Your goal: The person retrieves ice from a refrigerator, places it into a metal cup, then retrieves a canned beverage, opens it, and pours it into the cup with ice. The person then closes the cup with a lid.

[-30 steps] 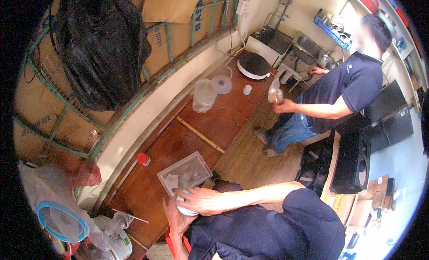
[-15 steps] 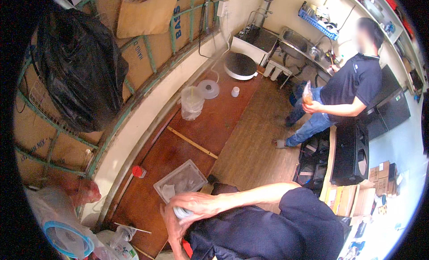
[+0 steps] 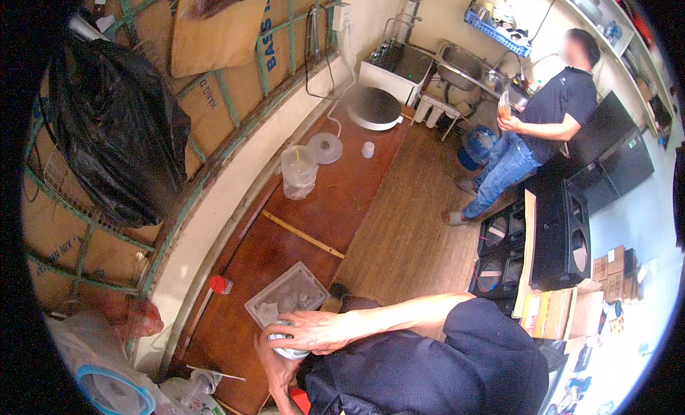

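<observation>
A small round pale container [image 3: 291, 354], with a bluish-white rim, sits between my two hands near the lower middle. From above, my right hand [image 3: 317, 330] spreads over its top with the fingers curled round it. My left hand [image 3: 272, 359] grips its side from below and left. The hands cover most of the container, so its exact kind cannot be made out. Just beyond them, a clear plastic tray [image 3: 251, 301] holding whitish pieces rests on the reddish-brown table [image 3: 235, 322]. Left of the tray is a small jar with a red lid [image 3: 218, 284].
Farther along the table stand a translucent tub [image 3: 298, 174], a round lid [image 3: 325, 149], a small white cup [image 3: 367, 150] and a round black-topped pan [image 3: 374, 108]. Another person [image 3: 553, 130] stands at right by the sink [image 3: 460, 64], holding a packet. Plastic bags [image 3: 100, 344] crowd the lower left.
My hands have shifted slightly on the container, showing more of its lower side. The other person has moved a little farther away and raised the packet. The whole view has shifted slightly.
</observation>
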Available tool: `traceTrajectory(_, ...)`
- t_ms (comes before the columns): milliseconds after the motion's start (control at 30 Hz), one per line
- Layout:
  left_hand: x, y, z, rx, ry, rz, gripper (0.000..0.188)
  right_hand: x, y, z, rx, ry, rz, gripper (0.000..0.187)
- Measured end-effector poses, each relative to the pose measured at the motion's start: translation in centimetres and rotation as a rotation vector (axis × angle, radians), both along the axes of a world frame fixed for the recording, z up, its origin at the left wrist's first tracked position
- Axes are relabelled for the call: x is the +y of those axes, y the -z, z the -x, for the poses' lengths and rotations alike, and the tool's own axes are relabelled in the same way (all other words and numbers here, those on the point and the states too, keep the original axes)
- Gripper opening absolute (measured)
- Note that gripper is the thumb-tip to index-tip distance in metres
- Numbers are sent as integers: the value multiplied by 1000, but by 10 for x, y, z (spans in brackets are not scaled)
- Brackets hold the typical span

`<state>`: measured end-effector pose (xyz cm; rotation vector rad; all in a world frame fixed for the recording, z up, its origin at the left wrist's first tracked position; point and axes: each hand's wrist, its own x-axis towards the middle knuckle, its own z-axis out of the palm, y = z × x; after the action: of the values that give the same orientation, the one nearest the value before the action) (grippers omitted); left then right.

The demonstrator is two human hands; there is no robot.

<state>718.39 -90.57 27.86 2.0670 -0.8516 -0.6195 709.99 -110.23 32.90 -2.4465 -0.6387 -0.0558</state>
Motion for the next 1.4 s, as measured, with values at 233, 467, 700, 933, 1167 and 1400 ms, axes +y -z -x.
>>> traceTrajectory(233, 1, -19, 8, 165, -341, 157, 96, -14, -22, 0, 17, 188, -328, 102)
traceTrajectory(467, 11, -13, 8, 108, -419, 126, 103, -7, -23, 9, 56, 239, -369, 100)
traceTrajectory(700, 34, 20, 7, 8, -548, 127, 101, -7, -22, 9, 21, 258, -384, 100)
traceTrajectory(933, 67, 42, 6, -205, -711, 52, 98, -1, -1, 2, 29, 335, -385, 91)
traceTrajectory(1167, 74, 37, 15, -256, -772, 2, 94, 9, 13, -8, 103, 349, -428, 89)
traceTrajectory(1400, 95, 41, 26, -215, -866, -23, 87, 26, 31, -44, 330, 389, -601, 89)
